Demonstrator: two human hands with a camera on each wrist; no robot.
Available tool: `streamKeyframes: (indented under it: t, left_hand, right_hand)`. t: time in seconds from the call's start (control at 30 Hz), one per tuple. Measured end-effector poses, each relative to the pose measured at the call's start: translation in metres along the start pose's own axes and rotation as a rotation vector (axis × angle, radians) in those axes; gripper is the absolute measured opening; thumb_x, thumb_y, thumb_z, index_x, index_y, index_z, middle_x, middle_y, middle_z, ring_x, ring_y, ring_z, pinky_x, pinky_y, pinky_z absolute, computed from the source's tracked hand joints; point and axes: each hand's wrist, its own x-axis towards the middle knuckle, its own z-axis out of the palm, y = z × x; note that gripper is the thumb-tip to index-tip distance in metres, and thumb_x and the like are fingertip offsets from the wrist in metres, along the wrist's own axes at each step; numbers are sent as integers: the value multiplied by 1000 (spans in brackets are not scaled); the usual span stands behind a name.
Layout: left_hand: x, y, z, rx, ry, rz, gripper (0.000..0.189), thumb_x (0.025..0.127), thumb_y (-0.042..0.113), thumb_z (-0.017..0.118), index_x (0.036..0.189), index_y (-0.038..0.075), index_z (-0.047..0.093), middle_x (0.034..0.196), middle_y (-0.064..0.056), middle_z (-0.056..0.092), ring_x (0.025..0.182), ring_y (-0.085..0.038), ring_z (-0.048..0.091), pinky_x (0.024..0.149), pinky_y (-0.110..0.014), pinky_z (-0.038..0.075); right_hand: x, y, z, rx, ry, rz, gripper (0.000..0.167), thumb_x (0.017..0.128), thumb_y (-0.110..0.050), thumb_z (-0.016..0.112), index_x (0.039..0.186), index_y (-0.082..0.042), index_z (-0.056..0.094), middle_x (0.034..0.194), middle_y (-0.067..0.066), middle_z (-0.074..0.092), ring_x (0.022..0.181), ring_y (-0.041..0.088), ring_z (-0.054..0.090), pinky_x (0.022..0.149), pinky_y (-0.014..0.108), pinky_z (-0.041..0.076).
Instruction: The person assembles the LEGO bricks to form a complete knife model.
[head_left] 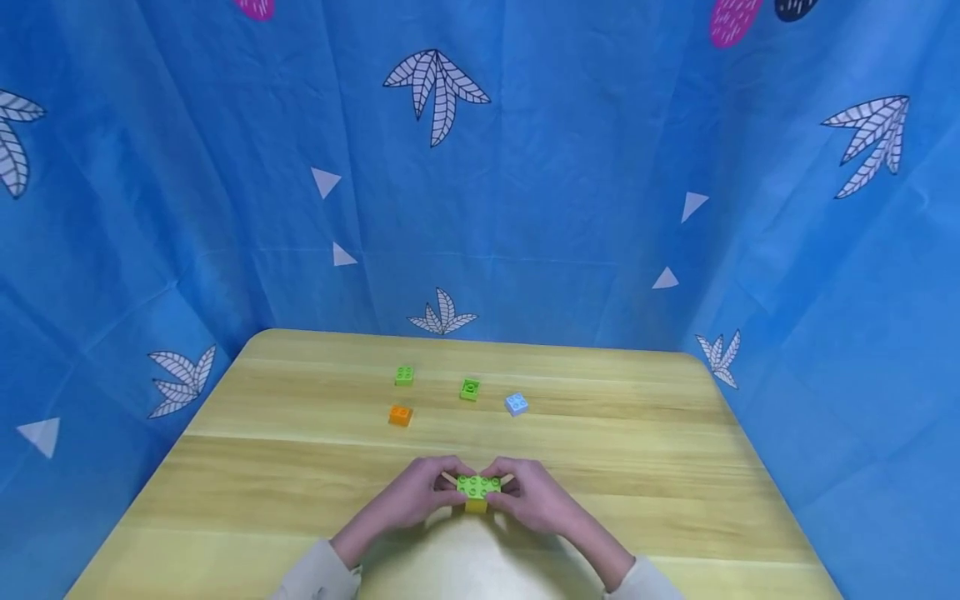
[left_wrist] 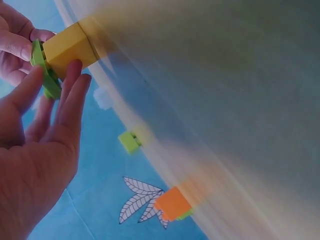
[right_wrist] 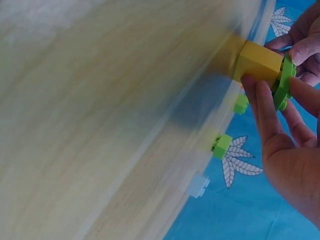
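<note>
Near the front of the wooden table, a thin light-green toy brick (head_left: 478,487) with studs on top sits over a yellow block (head_left: 476,506). My left hand (head_left: 418,497) pinches the green brick's left end between thumb and fingers. At the opposite end my right hand (head_left: 532,498) grips it the same way. In the left wrist view, fingertips touch the side of the yellow block (left_wrist: 70,50). The right wrist view shows the green brick (right_wrist: 286,80) against the studded face of the yellow block, seemingly slightly tilted; whether they are fully joined I cannot tell.
Farther back on the table (head_left: 600,467) lie a green brick (head_left: 404,376), an upturned green brick (head_left: 469,389), a light-blue brick (head_left: 517,404) and an orange brick (head_left: 401,416). A blue patterned curtain (head_left: 525,167) surrounds the table's back and sides.
</note>
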Motion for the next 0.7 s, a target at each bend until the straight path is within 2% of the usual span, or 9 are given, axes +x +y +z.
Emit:
streamKeyframes:
  t: [0.4,0.7]
  left_hand:
    - [3,-2,-1,5,-17,-19,29,96,15,73,124,13,70,127,-10,71,100,-17,74,87,-24,61]
    - [3,-2,-2,-7,-20,-50,30,94,13,75,124,13,71,129,-11,71,101,-18,74,87,-26,62]
  right_hand:
    - [0,0,1,-6,-15,-3,24,100,-14,67,123,-8,67,125,14,71,99,29,76,86,29,63]
    - [0,0,1,-24,-14,4,23,100,-15,67,122,-8,67,127,17,70,101,32,76,86,29,63]
